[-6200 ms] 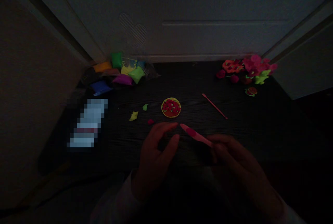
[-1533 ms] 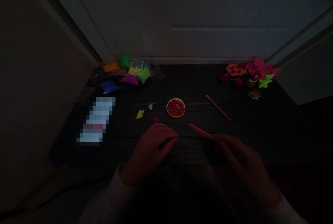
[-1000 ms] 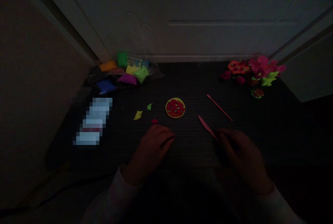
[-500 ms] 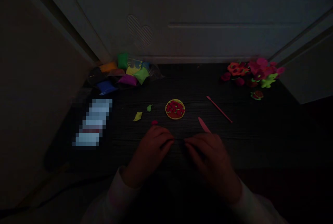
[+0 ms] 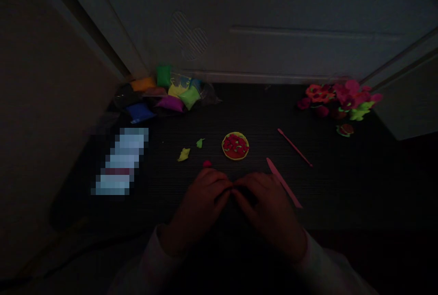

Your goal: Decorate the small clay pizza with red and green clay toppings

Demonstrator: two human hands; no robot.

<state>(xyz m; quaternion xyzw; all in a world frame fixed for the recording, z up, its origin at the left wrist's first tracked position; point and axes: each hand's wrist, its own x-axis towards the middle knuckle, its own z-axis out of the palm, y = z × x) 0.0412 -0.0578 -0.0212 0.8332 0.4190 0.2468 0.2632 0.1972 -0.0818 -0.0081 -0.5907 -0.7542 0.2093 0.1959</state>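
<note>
My left hand [image 5: 206, 201] and my right hand [image 5: 267, 208] meet fingertip to fingertip low over the dark table. Both are closed in a pinch; whatever lies between the fingertips is too small and dark to make out. Just beyond them is a round clay pizza [image 5: 235, 146] with a yellow rim, red top and green bits. A small red lump of clay [image 5: 207, 164] sits right above my left knuckles. Farther left are a yellow clay scrap [image 5: 184, 154] and a green clay scrap [image 5: 200, 143]. Beside my right hand lies a pink plastic knife [image 5: 284, 183].
A thin pink modelling stick [image 5: 294, 147] lies to the right. Bags of coloured clay [image 5: 171, 102] are piled at the back left. Pink and orange clay figures [image 5: 352, 96] cluster at the back right, near a small clay burger [image 5: 345, 130]. A blurred bright screen [image 5: 121, 160] is at left.
My right hand has moved left until its fingertips meet those of my left hand, uncovering more of the pink knife. The view has shifted slightly.
</note>
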